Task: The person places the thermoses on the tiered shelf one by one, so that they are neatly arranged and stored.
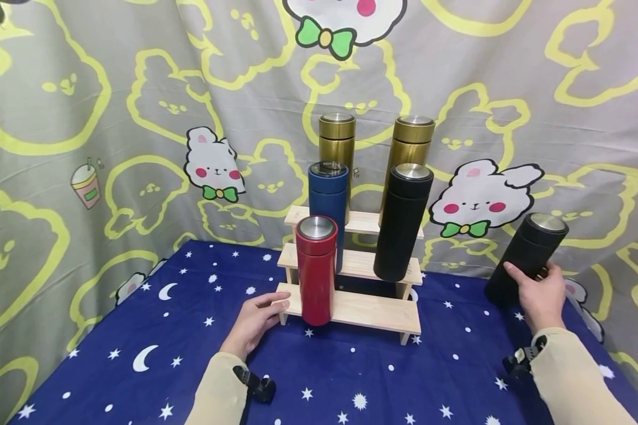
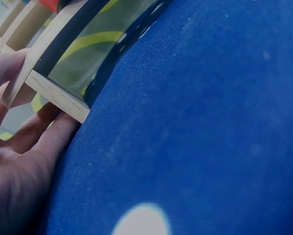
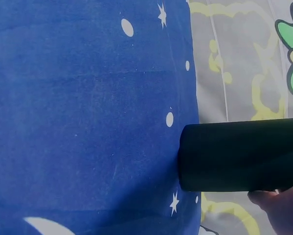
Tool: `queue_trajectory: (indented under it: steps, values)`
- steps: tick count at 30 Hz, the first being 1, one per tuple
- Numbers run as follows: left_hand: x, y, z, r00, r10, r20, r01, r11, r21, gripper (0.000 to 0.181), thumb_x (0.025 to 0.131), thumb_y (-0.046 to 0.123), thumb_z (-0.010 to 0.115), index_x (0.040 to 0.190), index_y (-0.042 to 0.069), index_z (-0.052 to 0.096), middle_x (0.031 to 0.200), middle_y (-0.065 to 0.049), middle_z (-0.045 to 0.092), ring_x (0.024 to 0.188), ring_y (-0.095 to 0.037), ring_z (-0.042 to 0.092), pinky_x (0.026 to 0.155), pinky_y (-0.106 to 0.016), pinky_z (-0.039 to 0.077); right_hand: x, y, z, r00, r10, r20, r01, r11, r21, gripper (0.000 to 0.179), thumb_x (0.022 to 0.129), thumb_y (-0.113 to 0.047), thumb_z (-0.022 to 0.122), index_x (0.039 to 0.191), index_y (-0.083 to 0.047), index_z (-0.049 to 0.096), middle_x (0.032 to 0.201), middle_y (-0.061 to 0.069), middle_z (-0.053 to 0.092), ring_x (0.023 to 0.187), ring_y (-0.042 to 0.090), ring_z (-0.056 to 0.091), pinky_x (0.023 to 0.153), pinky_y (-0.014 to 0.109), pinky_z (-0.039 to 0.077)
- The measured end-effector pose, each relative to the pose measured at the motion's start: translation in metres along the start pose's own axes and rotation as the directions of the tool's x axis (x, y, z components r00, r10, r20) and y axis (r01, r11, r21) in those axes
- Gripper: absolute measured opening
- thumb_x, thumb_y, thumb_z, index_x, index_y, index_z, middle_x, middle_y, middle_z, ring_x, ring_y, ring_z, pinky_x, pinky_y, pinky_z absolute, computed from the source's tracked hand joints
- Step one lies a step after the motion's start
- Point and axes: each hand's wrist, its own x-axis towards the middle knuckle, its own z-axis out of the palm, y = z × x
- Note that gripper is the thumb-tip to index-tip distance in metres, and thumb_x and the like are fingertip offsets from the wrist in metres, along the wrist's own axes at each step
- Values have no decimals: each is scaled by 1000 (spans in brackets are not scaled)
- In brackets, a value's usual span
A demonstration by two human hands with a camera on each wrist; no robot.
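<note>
My right hand (image 1: 543, 298) grips a black thermos (image 1: 526, 260) by its side, at the right of the cloth. In the right wrist view the thermos (image 3: 239, 155) has its base at or just above the cloth; contact cannot be told. My left hand (image 1: 255, 321) holds the left end of the lowest step of a wooden tiered stand (image 1: 372, 307). The left wrist view shows the thumb over the board (image 2: 43, 46) and fingers near its leg. A red thermos (image 1: 317, 271) stands on the lowest step, a blue thermos (image 1: 328, 195) and another black thermos (image 1: 404, 224) on the middle one.
Two gold thermoses (image 1: 337, 133) (image 1: 413, 139) stand on the top step at the back. A dark blue cloth (image 1: 383, 389) with white stars and moons covers the table. Behind hangs a grey curtain (image 1: 266, 71) with yellow cartoon outlines.
</note>
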Motion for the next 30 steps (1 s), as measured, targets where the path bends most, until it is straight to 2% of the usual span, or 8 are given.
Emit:
queue_trajectory:
  steps: [6,9,13,15,17,20,25,30]
  values:
    - [0,-1,2,1000,7,19,-7,1000,7,34,88,15,76,118,0,70,131,-15,58,109,-22,60,97,-48,46,-8,0,-9,1000,-6,16,6,999,-42,87,91,-38,69,155,-5,21,151,20,31,134,28,36,110,43,33]
    - [0,0,1,1000,9,6,-9,1000,8,34,87,14,76,118,0,70,130,-15,59,108,-22,60,97,-47,46,-12,1,-9,1000,-20,7,21,998,-52,84,90,-38,71,153,-5,26,144,17,38,128,23,42,107,37,37]
    - [0,0,-1,1000,7,4,-7,1000,4,33,87,13,76,117,0,71,129,-15,59,107,-22,61,96,-45,47,-18,2,-9,999,-52,-16,51,997,-63,75,88,-36,74,145,-4,36,122,4,49,104,10,50,87,18,43]
    - [0,0,-2,1000,3,3,-3,1000,-1,33,86,12,77,116,0,71,129,-15,60,106,-21,61,96,-44,48,-21,3,-10,997,-79,-12,78,994,-72,71,87,-35,75,140,-2,40,113,0,50,93,4,49,76,13,42]
    - [0,0,-3,1000,1,4,-1,1000,-6,32,86,11,77,116,0,71,128,-14,60,105,-20,62,95,-43,48,-24,4,-10,995,-104,7,105,991,-78,69,87,-34,76,137,-1,41,110,1,51,87,0,48,70,10,40]
    - [0,0,-3,1000,4,6,-4,1000,-10,32,86,11,77,116,0,71,128,-14,61,104,-20,62,95,-42,49,-30,4,-11,989,-140,39,142,987,-76,66,87,-33,76,134,-1,43,106,-2,53,85,-2,49,68,9,40]
    - [0,0,-2,1000,10,5,-10,1000,-10,32,86,11,76,116,0,71,128,-15,60,104,-20,62,95,-43,49,-39,2,-14,976,-204,77,208,977,-55,52,87,-28,77,125,-8,48,95,-14,53,83,-3,51,68,9,41]
    - [-1,1,-2,1000,8,-3,-8,1000,-3,32,87,12,76,116,0,71,128,-15,60,104,-20,62,94,-44,49,-50,-1,-16,963,-245,112,255,963,-83,53,87,-27,77,126,-4,48,96,-13,52,83,-2,50,67,8,41]
